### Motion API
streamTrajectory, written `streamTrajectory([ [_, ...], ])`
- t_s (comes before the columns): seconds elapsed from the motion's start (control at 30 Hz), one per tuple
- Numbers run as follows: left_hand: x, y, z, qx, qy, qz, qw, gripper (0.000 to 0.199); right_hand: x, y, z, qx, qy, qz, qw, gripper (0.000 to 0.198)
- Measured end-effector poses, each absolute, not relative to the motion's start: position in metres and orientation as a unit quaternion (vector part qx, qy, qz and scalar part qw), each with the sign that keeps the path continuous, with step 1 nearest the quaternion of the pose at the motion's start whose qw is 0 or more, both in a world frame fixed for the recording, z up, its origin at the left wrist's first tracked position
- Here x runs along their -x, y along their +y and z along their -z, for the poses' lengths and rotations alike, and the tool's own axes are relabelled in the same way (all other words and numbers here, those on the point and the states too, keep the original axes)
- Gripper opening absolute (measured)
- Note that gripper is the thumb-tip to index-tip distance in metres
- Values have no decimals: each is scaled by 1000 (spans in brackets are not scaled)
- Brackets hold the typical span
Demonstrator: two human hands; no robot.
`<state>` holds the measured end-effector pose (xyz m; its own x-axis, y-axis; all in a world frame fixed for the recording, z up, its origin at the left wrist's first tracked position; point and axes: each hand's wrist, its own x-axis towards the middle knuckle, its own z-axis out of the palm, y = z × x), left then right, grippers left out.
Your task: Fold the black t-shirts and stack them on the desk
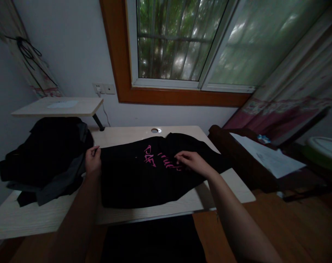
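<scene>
A black shirt (127, 179) with pink lettering lies spread sideways on the pale desk, its straight hem at the left and its narrower part at the right. At the upper left corner of the shirt, my left hand (93, 160) is closed, with thumb and fingertips pinched at the cloth's edge. My right hand (193, 161) is over the shirt beside the pink letters, its fingers loosely bent and slightly apart. Whether those fingertips touch the cloth is hard to see in the dim light.
A heap of dark clothes (50, 153) sits at the left under a small raised shelf (58, 106). The desk (45, 219) has a round cable hole (155, 130) near the wall. Right of it stands a brown piece of furniture (237, 157) with a white sheet (264, 155). A window (176, 40) is ahead.
</scene>
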<state>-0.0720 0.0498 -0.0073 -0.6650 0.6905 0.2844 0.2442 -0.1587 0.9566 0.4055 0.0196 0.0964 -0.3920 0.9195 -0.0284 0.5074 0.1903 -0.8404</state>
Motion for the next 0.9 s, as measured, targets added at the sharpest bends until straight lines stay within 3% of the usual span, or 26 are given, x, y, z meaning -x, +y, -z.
streamTrajectory([
  [0.13,77,55,17,-374,614,-674,167,26,-375,26,-93,457,-839,-235,178,19],
  [0.27,79,56,22,-370,609,-679,177,29,-352,31,-87,496,-859,-114,44,22],
  [0.4,77,55,19,-376,614,-673,171,27,-346,33,-85,532,-846,-26,-10,26],
  [0.7,76,52,15,-371,595,-696,155,34,-340,41,-83,536,-842,11,-56,19],
  [0.9,76,51,13,-389,603,-684,126,32,-340,41,-95,565,-825,22,10,20],
])
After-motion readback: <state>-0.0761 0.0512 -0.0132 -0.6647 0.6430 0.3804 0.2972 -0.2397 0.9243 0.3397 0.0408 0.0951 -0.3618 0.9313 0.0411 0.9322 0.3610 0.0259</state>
